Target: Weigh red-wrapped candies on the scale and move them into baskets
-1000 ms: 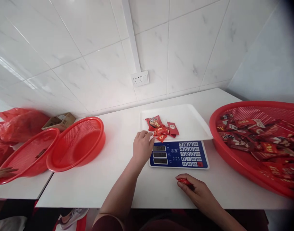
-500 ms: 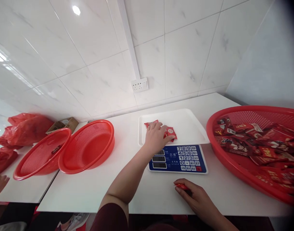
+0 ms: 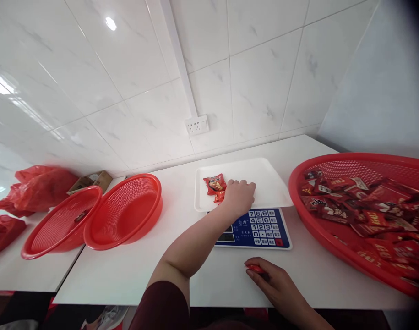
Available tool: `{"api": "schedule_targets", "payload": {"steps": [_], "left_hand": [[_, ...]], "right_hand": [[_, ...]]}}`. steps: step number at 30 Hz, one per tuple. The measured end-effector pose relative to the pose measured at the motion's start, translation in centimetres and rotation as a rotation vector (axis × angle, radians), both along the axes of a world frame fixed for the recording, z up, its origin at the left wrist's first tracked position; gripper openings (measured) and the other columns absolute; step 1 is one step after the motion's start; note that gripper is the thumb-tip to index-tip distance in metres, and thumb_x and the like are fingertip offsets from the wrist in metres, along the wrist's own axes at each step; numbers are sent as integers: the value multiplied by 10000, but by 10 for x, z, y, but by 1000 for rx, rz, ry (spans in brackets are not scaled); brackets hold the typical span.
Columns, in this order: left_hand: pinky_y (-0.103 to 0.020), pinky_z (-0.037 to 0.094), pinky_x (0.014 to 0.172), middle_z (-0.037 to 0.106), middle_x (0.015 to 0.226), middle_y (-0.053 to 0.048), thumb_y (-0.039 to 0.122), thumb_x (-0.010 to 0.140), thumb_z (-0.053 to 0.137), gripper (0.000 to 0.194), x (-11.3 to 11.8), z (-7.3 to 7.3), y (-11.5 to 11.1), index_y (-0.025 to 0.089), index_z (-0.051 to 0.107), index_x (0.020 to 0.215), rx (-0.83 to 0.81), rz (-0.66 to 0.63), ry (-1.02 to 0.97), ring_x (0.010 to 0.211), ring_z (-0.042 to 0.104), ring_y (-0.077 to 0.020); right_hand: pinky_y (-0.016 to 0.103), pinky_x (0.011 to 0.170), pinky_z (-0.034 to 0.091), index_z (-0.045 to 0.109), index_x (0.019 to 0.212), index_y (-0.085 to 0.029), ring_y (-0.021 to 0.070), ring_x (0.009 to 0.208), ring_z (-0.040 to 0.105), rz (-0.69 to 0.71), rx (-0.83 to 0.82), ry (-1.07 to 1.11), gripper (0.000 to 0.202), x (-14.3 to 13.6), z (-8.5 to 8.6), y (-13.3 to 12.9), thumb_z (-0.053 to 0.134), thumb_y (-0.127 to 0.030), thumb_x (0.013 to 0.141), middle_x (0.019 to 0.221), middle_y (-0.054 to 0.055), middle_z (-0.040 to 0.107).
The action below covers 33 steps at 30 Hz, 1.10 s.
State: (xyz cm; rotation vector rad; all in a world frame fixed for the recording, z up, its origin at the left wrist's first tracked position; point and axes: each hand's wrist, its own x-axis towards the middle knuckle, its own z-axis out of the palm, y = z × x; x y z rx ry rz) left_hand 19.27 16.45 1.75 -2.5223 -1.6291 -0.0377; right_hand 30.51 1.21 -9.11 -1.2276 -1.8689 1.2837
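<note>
Right hand (image 3: 273,279), lower centre-right of the frame: narrow, small glossy red packet (image 3: 257,269) pinched between thumb and fingers, just above the white tabletop (image 3: 182,270). Left hand (image 3: 241,197), centre-right: back of hand up, fingers curled down over the shallow white plastic tray (image 3: 271,183). Can't tell if it grips anything — the hand hides its own fingertips.

On the tray, just left of the left hand: larger red printed packet (image 3: 215,184), with a smaller red-and-gold packet (image 3: 219,197) below it, partly behind the hand.

In the way: left hand and forearm cover the tray's near middle and the left part of the blue scale panel (image 3: 264,229) with white keys. Its displays are mostly blocked, no reading legible.

Right side of the frame: big red perforated plastic basket (image 3: 296,197), holding a heap of mixed red packets (image 3: 377,215). Its rim sits close to the tray's right end.

Left side: round red plastic basket (image 3: 127,217), its left part by a second red basket (image 3: 53,229) with a small dark-red packet (image 3: 80,216) inside. Behind them, open brown cardboard box (image 3: 90,180) — then a bulky red plastic bag (image 3: 40,185). More red plastic (image 3: 3,231) at the left edge.

Upper centre: white wall socket (image 3: 197,125) under a white cable duct (image 3: 178,50) on marbled tiles. Grey shoe (image 3: 108,318) at bottom left, below table level.
</note>
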Motion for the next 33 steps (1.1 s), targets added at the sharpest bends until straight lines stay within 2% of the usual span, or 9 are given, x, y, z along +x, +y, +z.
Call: {"api": "schedule_targets", "payload": {"steps": [4, 7, 10, 12, 15, 18, 21, 24, 33], "left_hand": [[-366, 424, 850, 648, 1036, -76, 132, 872, 414, 269, 3, 11, -16, 159, 579, 1083, 33, -62, -75, 936, 610, -225], [-297, 464, 818, 661, 1061, -50, 147, 912, 356, 306, -2, 12, -56, 183, 532, 1159, -56, -249, -336, 947, 621, -176], [-252, 493, 784, 666, 1090, -51, 204, 929, 370, 276, -12, -4, -105, 198, 547, 1141, -233, -323, -608, 943, 632, -162], [-242, 497, 774, 682, 1027, -50, 202, 932, 369, 273, -20, -20, -132, 200, 568, 1119, -320, -258, -719, 880, 643, -154], [-249, 494, 782, 685, 947, -48, 198, 922, 395, 248, -32, -43, -154, 203, 603, 1058, -351, -108, -862, 856, 636, -159], [-250, 489, 812, 667, 970, -50, 203, 903, 452, 209, -41, -56, -164, 214, 625, 1019, -331, -5, -992, 908, 617, -160], [-253, 494, 810, 645, 973, -64, 211, 889, 481, 202, -46, -60, -168, 207, 637, 1017, -350, -15, -1025, 899, 606, -159], [-259, 493, 814, 648, 947, -58, 215, 887, 484, 200, -49, -61, -168, 211, 638, 1015, -406, -58, -1021, 897, 600, -160], [-278, 481, 829, 669, 977, -46, 215, 870, 508, 207, -49, -66, -164, 222, 641, 1028, -508, -17, -1081, 903, 608, -161]], "right_hand": [[276, 708, 497, 634, 902, -222, 184, 777, 626, -26, -32, 39, 319, 1, -5, 1, 475, -491, 840, 849, 41, 684], [272, 603, 501, 599, 976, -205, 170, 667, 604, -96, -97, 144, 393, 2, -10, 3, 439, -538, 844, 752, 37, 654], [276, 562, 496, 562, 968, -191, 152, 586, 570, -176, -124, 257, 424, 6, -13, 3, 375, -558, 870, 683, 25, 607], [287, 576, 501, 541, 1013, -193, 148, 580, 561, -194, -117, 319, 414, 9, -13, 2, 380, -548, 875, 675, 15, 584], [299, 600, 513, 451, 1203, -223, 155, 646, 580, -130, -135, 349, 440, 12, -10, 0, 456, -498, 859, 780, 21, 595], [306, 693, 512, 496, 1132, -240, 168, 770, 592, -27, -141, 285, 386, 14, -6, 1, 555, -449, 813, 903, 40, 604], [272, 618, 478, 553, 897, -214, 150, 663, 545, 38, -137, 233, 287, 14, -3, 3, 522, -488, 819, 744, 7, 570], [251, 548, 421, 560, 762, -201, 132, 565, 476, 79, -108, 159, 355, 13, -1, 4, 449, -527, 846, 613, -17, 508], [276, 614, 455, 606, 714, -201, 179, 660, 551, 72, -75, 49, 429, 10, 1, 1, 415, -565, 840, 678, 25, 606]]}}
